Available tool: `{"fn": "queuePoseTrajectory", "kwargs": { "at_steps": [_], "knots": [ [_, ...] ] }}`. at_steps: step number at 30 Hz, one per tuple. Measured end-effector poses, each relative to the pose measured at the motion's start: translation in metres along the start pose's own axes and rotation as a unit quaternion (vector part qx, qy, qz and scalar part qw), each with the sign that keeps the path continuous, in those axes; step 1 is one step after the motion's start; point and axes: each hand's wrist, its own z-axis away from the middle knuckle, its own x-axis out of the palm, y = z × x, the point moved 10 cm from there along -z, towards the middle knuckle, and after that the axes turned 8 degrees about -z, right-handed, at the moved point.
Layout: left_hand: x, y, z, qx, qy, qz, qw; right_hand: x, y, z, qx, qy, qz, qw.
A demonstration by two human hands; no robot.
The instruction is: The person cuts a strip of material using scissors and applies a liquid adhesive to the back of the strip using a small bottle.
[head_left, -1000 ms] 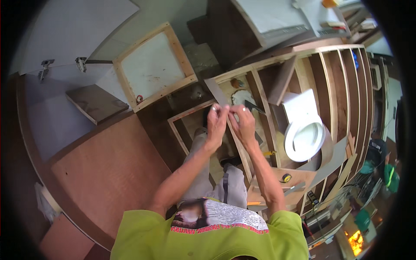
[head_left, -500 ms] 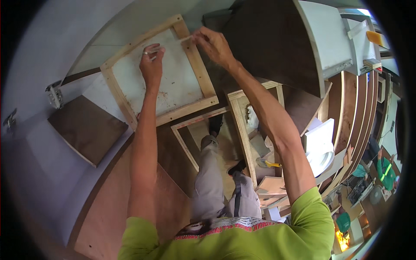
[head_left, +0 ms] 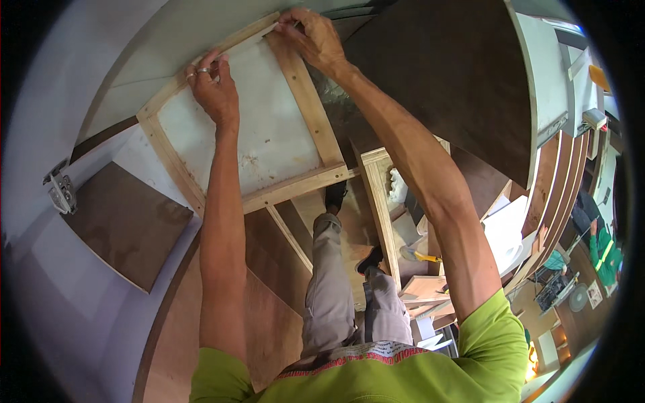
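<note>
Both arms have stretched further up; left hand [head_left: 216, 91] and right hand [head_left: 314, 37] fingers pinch the wooden frame's [head_left: 310, 114] top rail.

A carpentry workshop: raw wooden frames [head_left: 295, 191], stacked plywood panels [head_left: 557, 195].

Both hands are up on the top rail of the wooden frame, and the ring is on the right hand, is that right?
Not quite. The ring is on the left hand, not the right hand. Both hands are indeed up on the top rail of the wooden frame, as the head view shows.
</note>
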Motion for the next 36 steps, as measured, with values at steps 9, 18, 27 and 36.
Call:
{"fn": "queuePoseTrajectory", "kwargs": {
  "at_steps": [9,18,27,36],
  "knots": [
    [0.005,-0.004,0.005,0.088,0.054,-0.029,0.994,-0.001,0.0,0.005,0.036,0.018,0.005,0.999],
    [0.011,-0.008,0.005,0.035,0.051,0.084,0.995,-0.001,0.015,0.005,0.018,0.06,-0.022,0.998],
    [0.018,0.001,0.007,0.019,0.041,0.06,0.997,-0.013,0.031,0.03,0.022,0.145,-0.059,0.987],
    [0.022,-0.004,0.009,0.025,0.061,0.09,0.994,0.005,0.051,0.047,0.146,0.236,-0.164,0.947]
  ]
}}
